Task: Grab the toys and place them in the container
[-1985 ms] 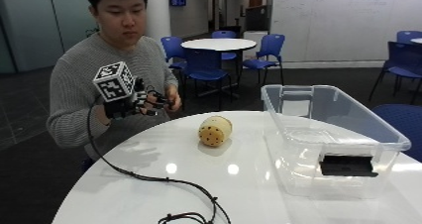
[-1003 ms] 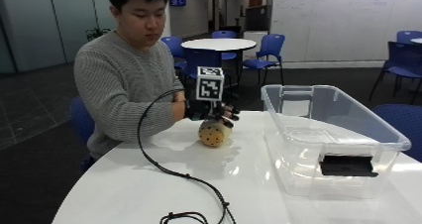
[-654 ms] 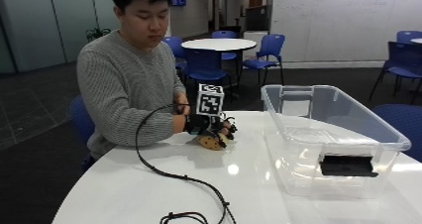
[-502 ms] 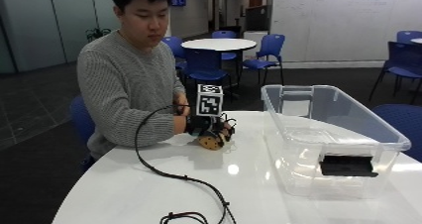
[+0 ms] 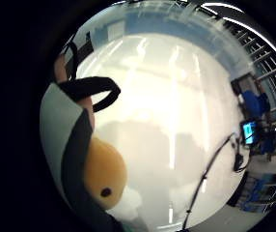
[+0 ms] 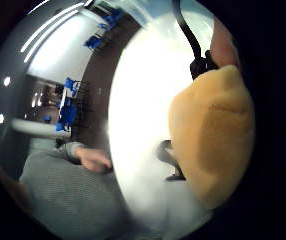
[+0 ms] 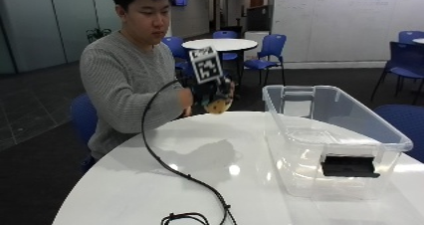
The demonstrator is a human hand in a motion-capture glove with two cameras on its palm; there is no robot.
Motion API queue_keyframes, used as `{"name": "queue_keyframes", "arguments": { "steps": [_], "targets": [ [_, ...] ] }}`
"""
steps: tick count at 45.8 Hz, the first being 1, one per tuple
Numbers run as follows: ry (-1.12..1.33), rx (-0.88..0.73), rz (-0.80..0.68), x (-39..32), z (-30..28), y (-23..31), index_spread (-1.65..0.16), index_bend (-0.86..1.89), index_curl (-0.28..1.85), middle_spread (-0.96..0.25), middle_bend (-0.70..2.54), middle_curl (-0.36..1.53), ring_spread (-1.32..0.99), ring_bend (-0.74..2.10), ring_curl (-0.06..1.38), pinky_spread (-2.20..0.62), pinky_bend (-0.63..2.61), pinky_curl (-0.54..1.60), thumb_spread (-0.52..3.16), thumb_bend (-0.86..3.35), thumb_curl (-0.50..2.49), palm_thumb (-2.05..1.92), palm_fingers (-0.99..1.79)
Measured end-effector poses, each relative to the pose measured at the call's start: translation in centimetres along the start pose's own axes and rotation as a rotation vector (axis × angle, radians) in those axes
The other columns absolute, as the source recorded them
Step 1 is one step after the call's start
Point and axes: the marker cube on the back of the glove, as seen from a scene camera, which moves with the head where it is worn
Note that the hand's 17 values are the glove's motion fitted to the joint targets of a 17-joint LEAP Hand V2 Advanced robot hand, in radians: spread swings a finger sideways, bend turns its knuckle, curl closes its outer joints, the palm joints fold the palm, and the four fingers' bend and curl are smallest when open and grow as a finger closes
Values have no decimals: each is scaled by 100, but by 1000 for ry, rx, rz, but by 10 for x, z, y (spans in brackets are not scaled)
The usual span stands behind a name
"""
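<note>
I have my gloved right hand [image 7: 211, 96] raised above the white round table [image 7: 199, 175], near the middle of the outside view, a little left of center. My fingers are curled around 1 tan plush toy [image 7: 217, 104], which hangs clear of the tabletop. Both palm views show it pressed close to my palm, its fuzzy tan body [image 6: 214, 135] filling much of the thumb-side picture. The clear plastic container [image 7: 331, 140] stands on the table toward the right of the frame, apart from the toy.
</note>
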Motion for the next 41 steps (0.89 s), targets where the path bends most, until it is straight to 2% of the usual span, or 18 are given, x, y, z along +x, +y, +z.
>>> {"name": "queue_keyframes", "arguments": {
  "steps": [4, 7, 11, 14, 17, 19, 25, 33, 41],
  "targets": [
    [-44, 66, -35, 7, -61, -37, -39, 59, 59, -34, 70, 50, -59, 105, 51, -39, 96, 45, 79, 16, 74, 64, 83],
    [-51, 107, 29, 14, -93, -77, -39, 61, 62, -35, 73, 53, -60, 107, 53, -40, 99, 47, 73, 16, 77, 64, 81],
    [27, 92, 103, 26, -104, -119, -38, 63, 66, -35, 76, 57, -61, 109, 56, -40, 101, 48, 67, 15, 80, 63, 77],
    [119, 65, 160, 37, -100, -145, -38, 65, 70, -35, 77, 59, -62, 111, 58, -41, 104, 50, 63, 14, 83, 63, 74],
    [104, 30, 95, 37, -89, -167, -37, 66, 73, -35, 79, 62, -62, 112, 60, -40, 106, 51, 60, 14, 86, 63, 72],
    [116, 2, 107, 42, -76, -186, -37, 66, 74, -35, 80, 64, -62, 113, 61, -40, 107, 51, 58, 14, 88, 63, 70],
    [236, -104, 343, 102, -29, -241, -37, 66, 80, -34, 82, 69, -61, 113, 64, -40, 111, 53, 53, 12, 92, 61, 63],
    [113, -177, 485, 159, 4, -259, -38, 62, 85, -34, 78, 72, -60, 112, 67, -39, 118, 54, 52, 11, 97, 60, 50],
    [82, -295, 523, 171, 18, -253, -41, 47, 87, -33, 72, 74, -58, 108, 67, -35, 127, 55, 59, 11, 101, 59, 29]
  ]
}}
